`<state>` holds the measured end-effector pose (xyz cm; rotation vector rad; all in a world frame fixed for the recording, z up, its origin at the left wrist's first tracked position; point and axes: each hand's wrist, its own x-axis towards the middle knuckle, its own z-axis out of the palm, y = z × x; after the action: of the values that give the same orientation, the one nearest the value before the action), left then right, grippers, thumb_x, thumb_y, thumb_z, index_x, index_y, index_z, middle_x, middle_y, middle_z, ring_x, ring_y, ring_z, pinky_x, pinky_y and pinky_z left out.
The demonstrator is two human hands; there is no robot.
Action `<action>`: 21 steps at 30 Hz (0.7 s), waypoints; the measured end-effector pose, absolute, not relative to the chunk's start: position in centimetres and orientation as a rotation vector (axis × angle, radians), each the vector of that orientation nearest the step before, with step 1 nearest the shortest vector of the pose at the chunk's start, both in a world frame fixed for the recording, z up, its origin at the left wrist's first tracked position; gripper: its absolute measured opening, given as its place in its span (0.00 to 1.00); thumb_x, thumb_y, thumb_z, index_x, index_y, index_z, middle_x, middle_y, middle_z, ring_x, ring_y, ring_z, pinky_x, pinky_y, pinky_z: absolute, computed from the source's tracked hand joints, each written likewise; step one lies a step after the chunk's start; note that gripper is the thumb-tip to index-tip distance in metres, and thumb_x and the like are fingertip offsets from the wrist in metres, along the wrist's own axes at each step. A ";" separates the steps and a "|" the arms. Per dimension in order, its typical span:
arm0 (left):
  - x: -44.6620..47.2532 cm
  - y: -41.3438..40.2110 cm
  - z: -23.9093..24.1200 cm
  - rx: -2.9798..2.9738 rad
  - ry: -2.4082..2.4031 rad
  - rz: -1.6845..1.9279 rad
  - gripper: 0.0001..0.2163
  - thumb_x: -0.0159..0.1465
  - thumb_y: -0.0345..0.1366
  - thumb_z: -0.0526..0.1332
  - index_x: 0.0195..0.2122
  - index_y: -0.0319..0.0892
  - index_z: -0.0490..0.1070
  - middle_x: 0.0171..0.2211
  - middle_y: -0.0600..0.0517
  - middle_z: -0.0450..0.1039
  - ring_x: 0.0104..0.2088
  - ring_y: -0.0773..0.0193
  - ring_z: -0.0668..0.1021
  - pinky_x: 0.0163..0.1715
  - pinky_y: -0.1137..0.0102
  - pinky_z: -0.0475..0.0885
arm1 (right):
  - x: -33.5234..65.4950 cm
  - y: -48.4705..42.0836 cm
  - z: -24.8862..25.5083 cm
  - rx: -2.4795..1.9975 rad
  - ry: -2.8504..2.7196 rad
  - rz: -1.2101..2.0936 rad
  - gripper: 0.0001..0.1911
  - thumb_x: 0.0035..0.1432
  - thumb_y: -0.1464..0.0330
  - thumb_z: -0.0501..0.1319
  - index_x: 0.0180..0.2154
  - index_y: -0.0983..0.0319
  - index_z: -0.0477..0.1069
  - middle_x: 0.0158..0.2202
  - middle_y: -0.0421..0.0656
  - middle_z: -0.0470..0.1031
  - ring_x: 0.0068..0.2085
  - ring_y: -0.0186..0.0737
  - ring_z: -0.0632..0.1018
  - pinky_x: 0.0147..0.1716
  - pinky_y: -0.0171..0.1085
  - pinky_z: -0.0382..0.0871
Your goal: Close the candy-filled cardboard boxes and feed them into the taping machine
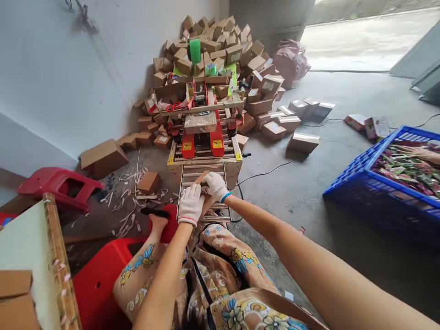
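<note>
Both my hands wear white knit gloves and hold a small brown cardboard box (202, 179) on the roller bed (202, 172) at the near end of a carton-sealing machine (203, 133). My left hand (190, 205) presses its fingers against the near side of the box. My right hand (216, 185) is curled over the top and right side. Another sealed box (200, 123) sits further along inside the machine, between its red side guides. A green tape roll (195, 50) stands on top of the machine.
A large heap of sealed brown boxes (220, 50) lies behind the machine against the wall. A blue crate (388, 178) of colourful packets stands at right, with another person's hand (417, 152) in it. Red stools (58, 185) and paper scraps lie left. A cable (264, 173) crosses the floor.
</note>
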<state>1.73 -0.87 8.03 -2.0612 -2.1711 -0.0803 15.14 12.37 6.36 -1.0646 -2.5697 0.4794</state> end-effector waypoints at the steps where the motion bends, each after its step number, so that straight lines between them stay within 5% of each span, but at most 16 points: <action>1: 1.6 -0.8 7.8 -2.066 -2.158 -0.082 0.25 0.75 0.40 0.53 0.71 0.38 0.65 0.71 0.42 0.67 0.69 0.48 0.70 0.72 0.54 0.61 | 15.3 12.2 6.0 -1.105 -2.502 0.463 0.28 0.63 0.65 0.61 0.62 0.68 0.71 0.65 0.61 0.69 0.64 0.58 0.70 0.64 0.52 0.63; 4: 1.3 -0.7 8.0 -2.066 -2.131 -0.112 0.24 0.76 0.39 0.51 0.69 0.37 0.68 0.68 0.41 0.71 0.68 0.49 0.71 0.71 0.55 0.62 | 15.8 11.8 5.6 -1.024 -2.414 0.375 0.36 0.60 0.65 0.65 0.68 0.68 0.65 0.74 0.60 0.58 0.68 0.60 0.65 0.71 0.57 0.53; 9: 2.7 -2.8 9.4 -2.102 -2.153 -0.140 0.20 0.76 0.41 0.50 0.61 0.43 0.75 0.59 0.43 0.77 0.57 0.53 0.77 0.63 0.59 0.67 | 18.4 10.2 4.1 -0.923 -2.486 0.185 0.33 0.67 0.51 0.59 0.67 0.59 0.69 0.73 0.56 0.61 0.72 0.70 0.59 0.70 0.69 0.43; 11: 3.5 -3.0 9.4 -2.025 -2.174 -0.141 0.23 0.75 0.50 0.49 0.62 0.47 0.74 0.60 0.43 0.74 0.59 0.49 0.74 0.63 0.55 0.65 | 19.4 11.2 2.3 -0.947 -2.504 0.159 0.33 0.70 0.50 0.53 0.69 0.60 0.66 0.74 0.56 0.59 0.73 0.70 0.58 0.69 0.69 0.49; 14: 3.4 -2.0 8.8 -1.960 -2.240 -0.051 0.43 0.61 0.73 0.56 0.71 0.52 0.64 0.70 0.39 0.61 0.67 0.36 0.65 0.67 0.45 0.56 | 19.0 14.2 0.0 -0.821 -2.561 0.220 0.35 0.71 0.51 0.50 0.69 0.65 0.66 0.74 0.61 0.57 0.73 0.71 0.59 0.68 0.67 0.56; 17: 2.9 -1.6 9.2 -1.957 -2.384 0.053 0.48 0.56 0.74 0.60 0.74 0.58 0.59 0.71 0.40 0.57 0.66 0.36 0.65 0.66 0.45 0.57 | 17.7 15.8 0.3 -0.704 -2.557 0.461 0.37 0.67 0.49 0.54 0.67 0.66 0.69 0.74 0.63 0.58 0.73 0.72 0.59 0.69 0.67 0.56; 21: 3.1 -1.6 11.0 -1.876 -2.528 0.087 0.47 0.55 0.71 0.63 0.74 0.62 0.57 0.61 0.42 0.64 0.54 0.43 0.72 0.55 0.53 0.67 | 17.5 16.1 3.2 -0.783 -2.206 1.146 0.32 0.70 0.50 0.51 0.65 0.60 0.71 0.71 0.55 0.65 0.73 0.60 0.63 0.71 0.58 0.59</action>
<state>3.08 -1.63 11.04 -1.8760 -2.5282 0.0874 17.45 16.11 3.21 -0.7829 -2.2064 1.1455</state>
